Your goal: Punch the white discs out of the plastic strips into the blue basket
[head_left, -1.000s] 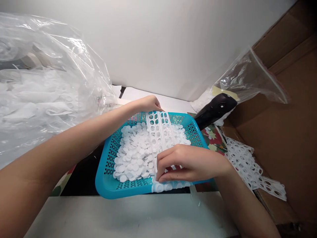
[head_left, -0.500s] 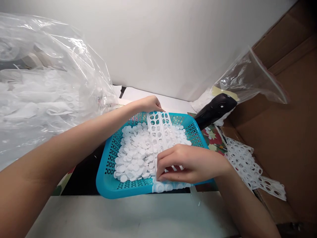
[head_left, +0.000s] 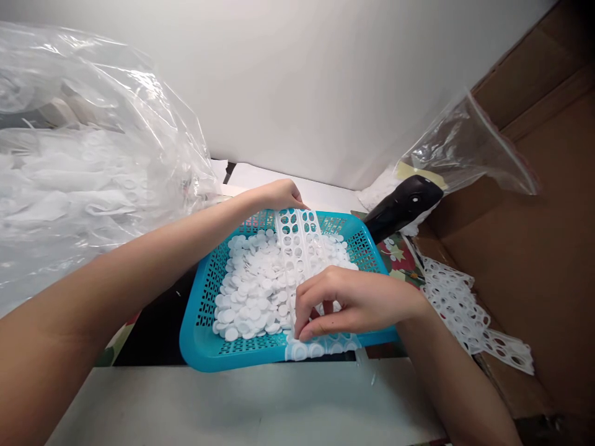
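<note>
Perforated white sheet [head_left: 290, 241] laid lengthwise over white discs [head_left: 251, 294] in a blue basket [head_left: 232, 361]. Left hand [head_left: 282, 193]: fingertips pinched together on the sheet's far end. Right hand [head_left: 344, 300]: fingers curled, thumb close by, at the near end (whether they grip anything cannot be told). Pale grey surface [head_left: 232, 406] in front; plain wall [head_left: 325, 80] behind; clear bag [head_left: 93, 186] at left, brown cardboard [head_left: 534, 248] at right.

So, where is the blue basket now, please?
In the head view, the blue basket sits below centre, right of the large clear bag, with the right hand over its near side.
</note>
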A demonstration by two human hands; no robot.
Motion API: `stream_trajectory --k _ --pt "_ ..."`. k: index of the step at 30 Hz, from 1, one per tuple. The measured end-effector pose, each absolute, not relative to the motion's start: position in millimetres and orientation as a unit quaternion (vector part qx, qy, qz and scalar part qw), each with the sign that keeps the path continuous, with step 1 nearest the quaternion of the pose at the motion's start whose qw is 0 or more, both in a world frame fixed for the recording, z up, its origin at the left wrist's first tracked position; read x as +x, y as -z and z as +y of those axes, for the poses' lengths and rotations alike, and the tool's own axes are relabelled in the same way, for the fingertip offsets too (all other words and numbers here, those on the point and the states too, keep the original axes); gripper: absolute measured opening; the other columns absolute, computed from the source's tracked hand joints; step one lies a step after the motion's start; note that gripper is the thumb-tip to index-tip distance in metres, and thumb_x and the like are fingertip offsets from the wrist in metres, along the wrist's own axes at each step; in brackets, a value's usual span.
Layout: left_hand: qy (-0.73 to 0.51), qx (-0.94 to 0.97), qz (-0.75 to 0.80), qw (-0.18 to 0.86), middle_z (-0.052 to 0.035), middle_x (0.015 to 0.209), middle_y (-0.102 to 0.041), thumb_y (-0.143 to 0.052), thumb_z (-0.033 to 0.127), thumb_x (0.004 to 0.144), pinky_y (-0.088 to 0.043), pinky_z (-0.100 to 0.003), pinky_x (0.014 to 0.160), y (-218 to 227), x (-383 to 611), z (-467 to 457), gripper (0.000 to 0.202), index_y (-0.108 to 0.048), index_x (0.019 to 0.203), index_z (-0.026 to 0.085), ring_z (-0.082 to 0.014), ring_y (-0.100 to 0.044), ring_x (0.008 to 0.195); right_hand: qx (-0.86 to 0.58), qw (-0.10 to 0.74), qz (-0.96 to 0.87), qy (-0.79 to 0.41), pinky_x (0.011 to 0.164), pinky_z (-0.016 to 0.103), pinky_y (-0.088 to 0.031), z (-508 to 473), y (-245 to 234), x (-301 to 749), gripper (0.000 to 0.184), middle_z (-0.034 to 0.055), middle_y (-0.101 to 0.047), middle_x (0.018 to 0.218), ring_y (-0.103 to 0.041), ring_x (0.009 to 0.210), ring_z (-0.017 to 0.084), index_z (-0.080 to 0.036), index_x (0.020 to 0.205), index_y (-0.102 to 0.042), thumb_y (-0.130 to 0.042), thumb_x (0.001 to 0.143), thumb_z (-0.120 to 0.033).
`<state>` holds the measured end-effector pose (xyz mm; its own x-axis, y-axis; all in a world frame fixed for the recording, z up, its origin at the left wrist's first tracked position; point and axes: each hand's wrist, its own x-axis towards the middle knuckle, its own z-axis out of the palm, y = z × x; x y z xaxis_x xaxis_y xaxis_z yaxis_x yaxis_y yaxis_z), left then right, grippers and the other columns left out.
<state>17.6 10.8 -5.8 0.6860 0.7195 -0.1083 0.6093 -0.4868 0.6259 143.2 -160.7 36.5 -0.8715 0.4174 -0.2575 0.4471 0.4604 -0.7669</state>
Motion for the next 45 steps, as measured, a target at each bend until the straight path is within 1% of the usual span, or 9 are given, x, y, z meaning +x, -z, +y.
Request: stream_trajectory --k 10,18,28,35,45 --pt "-0.088 0.853 0.387 0.338 -0.0029 0.058 -0.055 -0.059 0.045 0.061 -0.03 -0.025 0.054 7.5 18.3 12.9 0.036 -0.066 0.074 0.012 -0.0092 -0.04 0.052 0.26 0.016 0.873 0.414 0.059 0.017 -0.039 -164.7 -37.9 139.1 0.014 0.0019 -0.061 0.079 -0.052 0.065 0.006 -0.012 0.085 -0.062 -0.05 0.082 -0.02" --pt "-0.083 0.853 0.391 0.337 -0.0034 0.058 -0.056 -0.059 0.047 0.06 -0.03 -0.025 0.054 8.3 18.6 13.5 0.038 -0.066 0.074 0.012 -0.0097 -0.042 0.052 0.219 0.041 0.873 0.433 0.061 0.016 -0.04 -158.6 -37.1 141.9 0.013 0.0029 -0.061 0.086 -0.053 0.069 0.006 -0.012 0.088 -0.06 -0.049 0.082 -0.017" --pt "-0.084 0.853 0.389 0.337 -0.0032 0.059 -0.056 -0.059 0.047 0.061 -0.03 -0.024 0.052 7.5 19.7 12.5 0.037 -0.065 0.072 0.012 -0.0087 -0.042 0.051 0.199 0.029 0.902 0.381 0.063 0.016 -0.038 -161.6 -37.7 140.8 0.008 0.0012 -0.056 0.08 -0.049 0.067 0.006 -0.012 0.081 -0.057 -0.049 0.079 -0.011" --pt "-0.086 0.853 0.387 0.34 -0.0027 0.058 -0.056 -0.059 0.047 0.06 -0.03 -0.024 0.052 8.9 19.6 13.8 0.036 -0.065 0.07 0.013 -0.0085 -0.041 0.05 0.226 0.022 0.9 0.371 0.058 0.017 -0.037 -164.9 -34.8 141.6 0.006 -0.0006 -0.055 0.078 -0.046 0.064 0.006 -0.013 0.081 -0.054 -0.052 0.076 -0.013" --pt "-0.089 0.855 0.386 0.335 -0.002 0.055 -0.053 -0.059 0.045 0.06 -0.028 -0.025 0.054 6.4 19.2 11.5 0.034 -0.065 0.069 0.012 -0.0098 -0.04 0.053 0.248 0.023 0.889 0.383 0.058 0.018 -0.037 -165.0 -40.2 144.2 0.007 0.002 -0.053 0.084 -0.043 0.064 0.007 -0.014 0.085 -0.049 -0.044 0.081 -0.014"
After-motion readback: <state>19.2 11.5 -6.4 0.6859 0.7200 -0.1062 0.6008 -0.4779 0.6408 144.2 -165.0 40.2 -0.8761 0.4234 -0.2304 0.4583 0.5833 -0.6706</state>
